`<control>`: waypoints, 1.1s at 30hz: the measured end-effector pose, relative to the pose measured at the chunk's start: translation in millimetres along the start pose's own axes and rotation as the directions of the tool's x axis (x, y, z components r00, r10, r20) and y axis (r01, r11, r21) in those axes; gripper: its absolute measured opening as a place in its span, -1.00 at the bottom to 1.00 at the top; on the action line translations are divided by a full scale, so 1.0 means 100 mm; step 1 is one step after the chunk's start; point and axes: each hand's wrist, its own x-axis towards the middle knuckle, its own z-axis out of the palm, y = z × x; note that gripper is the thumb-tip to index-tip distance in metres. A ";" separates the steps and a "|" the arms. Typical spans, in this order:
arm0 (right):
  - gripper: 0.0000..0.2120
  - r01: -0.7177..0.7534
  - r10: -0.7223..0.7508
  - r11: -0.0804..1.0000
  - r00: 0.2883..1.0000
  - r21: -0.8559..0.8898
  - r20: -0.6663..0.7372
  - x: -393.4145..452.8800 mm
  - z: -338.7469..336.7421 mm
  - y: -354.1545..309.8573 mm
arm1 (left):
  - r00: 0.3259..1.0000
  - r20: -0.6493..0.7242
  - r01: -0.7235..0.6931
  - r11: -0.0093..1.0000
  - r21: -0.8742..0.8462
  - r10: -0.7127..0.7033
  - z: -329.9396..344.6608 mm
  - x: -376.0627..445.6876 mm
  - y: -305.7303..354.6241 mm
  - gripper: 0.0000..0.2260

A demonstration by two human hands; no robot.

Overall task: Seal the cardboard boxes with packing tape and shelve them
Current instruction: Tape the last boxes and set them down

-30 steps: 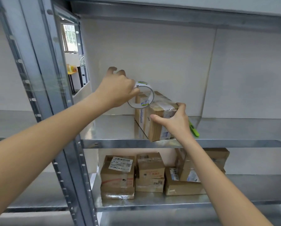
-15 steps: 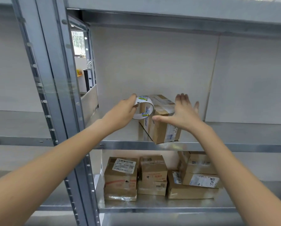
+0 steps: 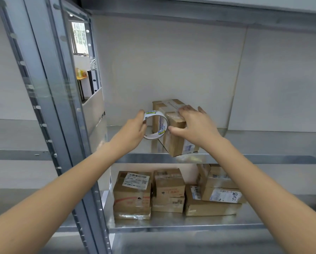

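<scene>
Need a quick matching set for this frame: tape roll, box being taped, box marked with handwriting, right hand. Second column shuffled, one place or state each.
Things:
1. tape roll
2. box being taped
3. handwritten box
4. right hand

Places or states:
A. lower shelf, stacked on another box
B. gripped by the left hand
C. pressing flat on a box top
D. upper shelf, near the front edge

Pairs: 1-B, 2-D, 3-A, 4-C

place: storeroom or stockroom | evidence: galvanised metal shelving (image 3: pixel 217 158) against plain white wall (image 3: pixel 171 66); labelled cardboard parcels (image 3: pixel 169 191) stacked on lower shelf
</scene>
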 end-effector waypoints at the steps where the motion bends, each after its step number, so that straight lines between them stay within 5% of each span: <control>1: -0.38 0.030 -0.029 0.999 1.000 0.041 -0.011 0.00 0.01 -0.01 | 1.000 -0.005 0.002 1.000 -0.007 -0.002 0.01 0.00 0.00 -0.91; 11: -0.38 0.033 -0.022 0.975 0.999 0.221 -0.048 -0.03 0.02 -0.08 | 0.999 -0.002 0.049 0.997 -0.067 -0.049 0.03 -0.07 0.02 -0.95; 15: -0.23 -0.059 0.028 0.937 0.995 0.343 0.096 0.02 -0.13 0.01 | 0.992 -0.050 0.098 0.951 -0.294 -0.118 0.08 -0.07 0.08 -0.89; 18: -0.12 -0.193 0.158 0.956 0.973 0.221 0.167 0.00 -0.14 0.08 | 0.973 -0.099 0.118 0.821 -0.559 -0.208 0.12 -0.07 0.13 -0.88; 22: -0.49 -0.216 0.238 0.921 0.971 0.325 -0.027 -0.06 -0.03 0.07 | 0.974 -0.138 0.026 0.696 -0.717 -0.178 0.16 -0.06 0.22 -0.90; 25: -0.53 -0.298 0.384 0.783 0.922 0.546 -0.048 -0.15 -0.03 0.01 | 0.965 -0.209 -0.063 0.633 -0.772 -0.160 0.10 0.05 0.34 -0.93; 29: -0.63 -0.366 0.533 0.373 0.836 0.852 0.126 -0.34 0.05 -0.15 | 0.965 -0.169 -0.044 0.513 -0.857 -0.200 0.09 0.31 0.63 -0.80; 31: -0.63 -0.416 0.571 0.222 0.788 0.882 0.228 -0.43 0.20 -0.20 | 0.986 -0.121 -0.030 0.593 -0.805 -0.114 0.18 0.42 0.77 -0.76; 33: -0.62 -0.425 0.600 0.230 0.770 0.875 0.217 -0.50 0.30 -0.16 | 0.997 -0.074 -0.046 0.746 -0.664 -0.005 0.30 0.52 0.86 -0.73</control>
